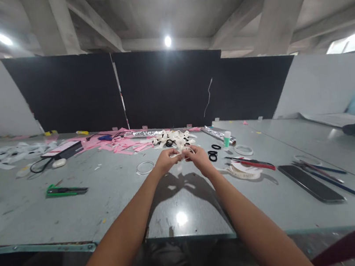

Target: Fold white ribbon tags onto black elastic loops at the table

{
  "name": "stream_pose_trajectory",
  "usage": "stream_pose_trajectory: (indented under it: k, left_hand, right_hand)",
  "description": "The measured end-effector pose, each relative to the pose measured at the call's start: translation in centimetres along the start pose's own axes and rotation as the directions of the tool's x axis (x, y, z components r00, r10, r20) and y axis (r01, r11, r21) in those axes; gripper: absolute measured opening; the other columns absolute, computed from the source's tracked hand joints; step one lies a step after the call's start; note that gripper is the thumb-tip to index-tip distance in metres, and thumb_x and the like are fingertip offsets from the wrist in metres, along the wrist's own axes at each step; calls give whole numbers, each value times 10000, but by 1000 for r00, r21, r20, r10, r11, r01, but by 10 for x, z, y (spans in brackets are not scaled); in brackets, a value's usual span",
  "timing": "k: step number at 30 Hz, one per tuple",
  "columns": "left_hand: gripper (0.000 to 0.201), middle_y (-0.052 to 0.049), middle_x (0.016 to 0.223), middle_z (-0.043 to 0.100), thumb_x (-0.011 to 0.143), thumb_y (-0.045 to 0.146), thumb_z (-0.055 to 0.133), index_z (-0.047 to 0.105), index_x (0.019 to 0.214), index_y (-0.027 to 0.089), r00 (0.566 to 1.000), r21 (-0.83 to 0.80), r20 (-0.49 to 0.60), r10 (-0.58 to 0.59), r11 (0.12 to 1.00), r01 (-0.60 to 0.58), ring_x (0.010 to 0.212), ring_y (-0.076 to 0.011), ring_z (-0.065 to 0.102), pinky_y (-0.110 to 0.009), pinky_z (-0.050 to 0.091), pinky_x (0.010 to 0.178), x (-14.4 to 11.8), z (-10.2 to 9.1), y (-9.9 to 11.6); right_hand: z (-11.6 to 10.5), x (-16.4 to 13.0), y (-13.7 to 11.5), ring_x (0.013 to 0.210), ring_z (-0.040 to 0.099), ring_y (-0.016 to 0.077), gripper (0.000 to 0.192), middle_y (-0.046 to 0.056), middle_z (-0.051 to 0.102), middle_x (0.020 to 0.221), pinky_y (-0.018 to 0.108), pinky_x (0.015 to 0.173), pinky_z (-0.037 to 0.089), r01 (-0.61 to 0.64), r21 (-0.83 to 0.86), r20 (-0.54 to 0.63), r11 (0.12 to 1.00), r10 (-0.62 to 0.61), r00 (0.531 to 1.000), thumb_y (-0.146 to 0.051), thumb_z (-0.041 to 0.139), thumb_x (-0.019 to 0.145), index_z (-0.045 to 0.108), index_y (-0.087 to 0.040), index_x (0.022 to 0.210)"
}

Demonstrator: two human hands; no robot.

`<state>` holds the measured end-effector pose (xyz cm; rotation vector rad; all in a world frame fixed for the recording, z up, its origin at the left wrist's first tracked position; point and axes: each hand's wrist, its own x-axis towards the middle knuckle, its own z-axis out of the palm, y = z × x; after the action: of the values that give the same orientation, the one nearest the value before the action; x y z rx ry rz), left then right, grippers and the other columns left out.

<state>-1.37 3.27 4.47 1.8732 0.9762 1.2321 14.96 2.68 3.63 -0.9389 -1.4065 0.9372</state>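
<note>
Both hands are raised over the middle of the table, their fingertips close together. My left hand pinches one side of a small pale ribbon strip, and my right hand grips the other side, where the strip curls into a loop. Its finer detail is too small to make out. Just beyond the fingers lies a pile of cream ribbon pieces with a few black rings in it. Several black elastic rings rest to the right of my right hand. A thin clear ring lies left of my left hand.
Right: a glue stick, a foil roll, red-handled scissors over a ribbon roll, a phone and pens. Left: a green cutter, a black box, pink scraps. Dark panels stand behind.
</note>
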Motion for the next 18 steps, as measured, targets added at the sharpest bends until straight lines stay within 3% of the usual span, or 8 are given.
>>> stream_pose_trajectory:
  k: [3,8,13,18]
  left_hand:
    - [332,21,596,556,623,425,713,606,763,144,998,-89,-50,-48,995,43,551,-108,507,-236,376,578,0,0,1]
    - [440,-5,778,619,664,546,645,616,888,168,977,-407,-94,-193,903,139,647,-115,574,-238,407,627,3,-2,-3]
    - [442,-28,786,650,639,550,671,652,822,148,950,-322,-62,-306,907,271,640,-112,570,-244,373,629,4,0,-6]
    - [403,21,616,564,561,476,752,576,696,141,973,-397,-103,-205,906,149,563,-88,502,-235,386,594,3,4,-5]
  right_hand:
    - [2,-1,2,518,531,103,317,-18,563,569,238,556,476,7,-65,-33,998,-9,999,-466,657,688,605,-153,692]
    - [4,-2,-2,498,562,99,309,-12,597,622,250,544,519,-40,93,-22,995,42,999,-453,671,671,581,-161,720]
    - [4,-4,-4,511,583,102,318,-6,605,648,241,516,524,-39,121,-21,992,41,999,-446,695,662,572,-159,726]
    - [5,-6,-4,508,590,108,341,0,610,605,234,527,520,-73,101,55,992,68,996,-476,686,675,583,-157,743]
